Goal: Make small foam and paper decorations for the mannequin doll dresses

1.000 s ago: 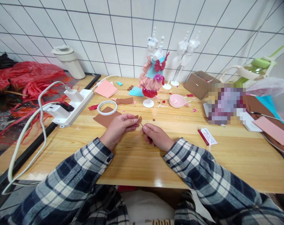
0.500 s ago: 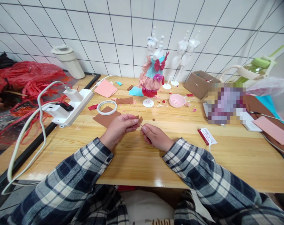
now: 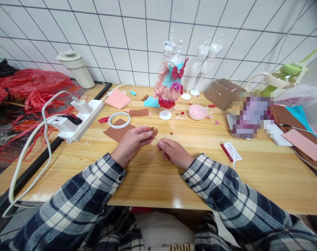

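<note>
Between thumb and fingers, my left hand (image 3: pixel 133 141) pinches a small gathered piece of brown paper (image 3: pixel 154 131). My right hand (image 3: pixel 175 151) is closed on a thin tool or stick (image 3: pixel 156 139) whose tip points at the brown paper; its far end is hidden in the fingers. Just behind my left hand lie a brown paper sheet (image 3: pixel 116 131) and a roll of white tape (image 3: pixel 119 120). Beyond the hands stands a small dress form (image 3: pixel 171 82) in pink and blue paper with red and magenta bows.
A pink bowl (image 3: pixel 197 112), a brown box (image 3: pixel 223 93) and bare white forms (image 3: pixel 204 57) stand at the back. On the left are a power strip (image 3: pixel 82 120), a white tumbler (image 3: pixel 77 69) and red plastic strands (image 3: pixel 33 85). A red-white tag (image 3: pixel 231 152) lies at right.
The brown paper has turned slightly in my left fingers, and more of the thin tool shows between the hands. Another person's hand at the far left edge is out of view.
</note>
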Tool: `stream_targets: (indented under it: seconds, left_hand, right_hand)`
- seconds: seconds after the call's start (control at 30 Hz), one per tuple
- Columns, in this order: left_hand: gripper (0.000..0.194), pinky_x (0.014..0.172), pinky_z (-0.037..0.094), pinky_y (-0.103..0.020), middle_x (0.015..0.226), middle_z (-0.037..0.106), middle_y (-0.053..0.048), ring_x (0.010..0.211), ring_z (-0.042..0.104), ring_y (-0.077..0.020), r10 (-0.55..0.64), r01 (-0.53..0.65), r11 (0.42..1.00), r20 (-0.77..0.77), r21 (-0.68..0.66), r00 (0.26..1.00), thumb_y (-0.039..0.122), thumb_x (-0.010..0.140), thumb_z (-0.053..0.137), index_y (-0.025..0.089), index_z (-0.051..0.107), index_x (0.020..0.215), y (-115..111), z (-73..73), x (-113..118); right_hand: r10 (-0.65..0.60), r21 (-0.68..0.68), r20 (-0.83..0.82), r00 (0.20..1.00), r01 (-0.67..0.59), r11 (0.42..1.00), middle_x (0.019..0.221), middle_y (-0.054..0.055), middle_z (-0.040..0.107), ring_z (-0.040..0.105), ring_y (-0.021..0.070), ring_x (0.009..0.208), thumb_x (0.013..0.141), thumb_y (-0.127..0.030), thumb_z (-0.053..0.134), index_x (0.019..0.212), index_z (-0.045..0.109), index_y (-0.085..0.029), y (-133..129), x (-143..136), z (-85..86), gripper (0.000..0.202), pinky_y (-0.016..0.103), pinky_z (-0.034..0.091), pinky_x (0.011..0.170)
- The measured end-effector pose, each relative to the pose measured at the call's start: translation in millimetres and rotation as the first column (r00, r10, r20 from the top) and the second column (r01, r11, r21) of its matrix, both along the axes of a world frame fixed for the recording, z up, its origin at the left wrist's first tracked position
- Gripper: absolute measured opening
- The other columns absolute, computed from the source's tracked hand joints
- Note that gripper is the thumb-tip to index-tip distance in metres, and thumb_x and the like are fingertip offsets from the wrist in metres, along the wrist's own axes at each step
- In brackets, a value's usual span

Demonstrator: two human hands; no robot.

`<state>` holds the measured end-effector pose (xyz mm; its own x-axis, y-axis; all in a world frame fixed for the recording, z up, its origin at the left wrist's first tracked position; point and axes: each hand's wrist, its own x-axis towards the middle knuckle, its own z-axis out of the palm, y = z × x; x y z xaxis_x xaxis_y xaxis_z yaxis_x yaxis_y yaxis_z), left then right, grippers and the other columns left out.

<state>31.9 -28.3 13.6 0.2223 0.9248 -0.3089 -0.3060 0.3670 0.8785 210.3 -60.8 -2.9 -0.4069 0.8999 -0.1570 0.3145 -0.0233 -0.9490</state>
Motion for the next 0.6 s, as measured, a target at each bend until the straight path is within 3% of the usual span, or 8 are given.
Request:
stream_targets:
  seconds: [0.2, 0.6]
  left_hand:
    - [0.023, 0.071, 0.051, -0.021, 0.080, 0.070, -0.003, 0.069, 0.065, -0.0095, -0.011, 0.011, 1.000, -0.018, -0.004, 1.000, 0.017, 0.064, 0.080, 0.012, 0.068, 0.083, -1.3, 2.1, 1.7]
    - [0.027, 0.071, 0.051, -0.024, 0.079, 0.069, -0.002, 0.071, 0.065, -0.0114, -0.019, 0.020, 1.000, -0.071, 0.015, 0.997, 0.019, 0.061, 0.081, 0.013, 0.065, 0.082, -0.8, 0.3, 1.1]
  right_hand:
    - [-0.033, 0.001, -0.032, 0.999, 0.033, 0.999, 0.051, -0.007, 0.042, 0.041, 0.0088, 0.046, 0.093, -0.058, 0.028, 0.080, 0.047, -0.020, -0.2, -0.9, -2.8, 0.045, 0.021, 0.034, 0.049]
    - [-0.027, 0.040, 0.005, 1.000, 0.027, 0.999, 0.051, -0.007, 0.043, 0.042, 0.0092, 0.047, 0.094, -0.057, 0.028, 0.078, 0.047, -0.020, 1.8, -0.6, -6.8, 0.044, 0.022, 0.034, 0.050]
